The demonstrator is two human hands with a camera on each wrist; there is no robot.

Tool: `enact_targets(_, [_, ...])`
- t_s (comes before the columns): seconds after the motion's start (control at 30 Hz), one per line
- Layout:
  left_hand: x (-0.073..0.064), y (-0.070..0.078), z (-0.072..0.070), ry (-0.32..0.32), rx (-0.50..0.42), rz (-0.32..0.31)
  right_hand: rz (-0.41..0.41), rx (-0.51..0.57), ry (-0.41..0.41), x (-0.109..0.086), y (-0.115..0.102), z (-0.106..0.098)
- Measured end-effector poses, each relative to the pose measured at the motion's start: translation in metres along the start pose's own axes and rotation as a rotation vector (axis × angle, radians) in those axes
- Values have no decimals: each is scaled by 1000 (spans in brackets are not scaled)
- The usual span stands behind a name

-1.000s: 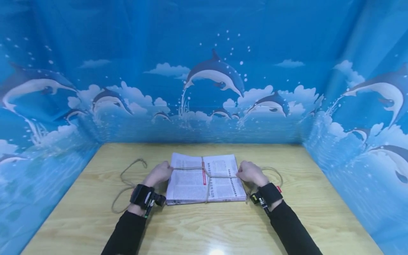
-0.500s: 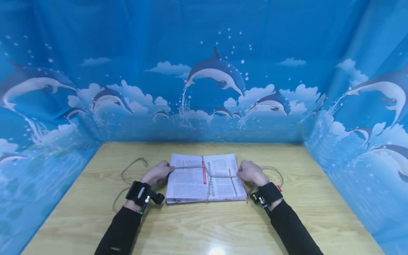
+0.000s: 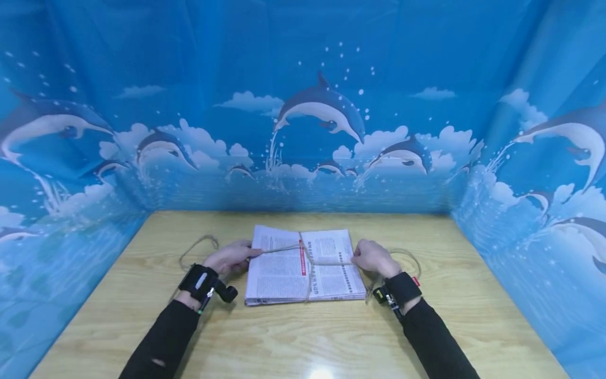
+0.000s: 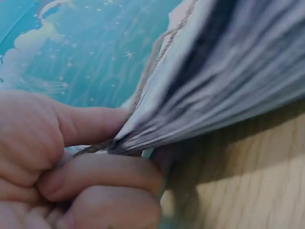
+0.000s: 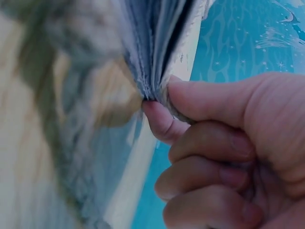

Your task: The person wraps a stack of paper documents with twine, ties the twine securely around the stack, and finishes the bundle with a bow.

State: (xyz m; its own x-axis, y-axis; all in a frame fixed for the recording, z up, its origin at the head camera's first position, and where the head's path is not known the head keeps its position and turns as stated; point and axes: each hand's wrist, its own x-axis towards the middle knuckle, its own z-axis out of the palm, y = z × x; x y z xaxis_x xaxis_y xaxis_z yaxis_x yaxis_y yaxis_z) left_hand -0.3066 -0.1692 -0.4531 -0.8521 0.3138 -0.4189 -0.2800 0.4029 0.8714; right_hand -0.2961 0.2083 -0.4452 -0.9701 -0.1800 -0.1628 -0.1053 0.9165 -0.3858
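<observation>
A stack of folded newspapers (image 3: pixel 276 276) lies on the table in the head view, with brown twine (image 3: pixel 326 263) crossing over its top both ways. At the stack's left edge my left hand (image 3: pixel 232 256) pinches the twine against the papers, thumb above and forefinger below, as the left wrist view shows at the paper edges (image 4: pixel 214 95). My right hand (image 3: pixel 375 258) grips the right edge, its thumb pressing the twine and paper corner (image 5: pixel 152 62) onto the forefinger, other fingers curled.
Loose twine (image 3: pixel 196 245) curls on the wooden table (image 3: pixel 303 337) beyond the left hand. Another loop of twine (image 3: pixel 409 252) with a small red tag (image 3: pixel 415 281) lies by the right wrist. A blue dolphin-print curtain (image 3: pixel 303 131) stands around the back and sides.
My left wrist and forearm have swung outward to the left, while the fingers stay at the stack's left edge. The twine's left part now slants more. My right hand holds its place.
</observation>
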Motion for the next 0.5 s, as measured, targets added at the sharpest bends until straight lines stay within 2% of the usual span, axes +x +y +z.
enact_targets(0.1, [-3,1,-1,-3,-39,58,-13,6,-5,0,1,-1])
enact_targets(0.23, [-10,3,-4,42,11,149,-45,41,-20,2,4,-1])
enact_targets(0.4, [-19,5,-4,106,146,350,-127,138,4,6,13,2])
enact_targets(0.5, [-24,5,-2,123,222,460,-131,196,11,8,19,4])
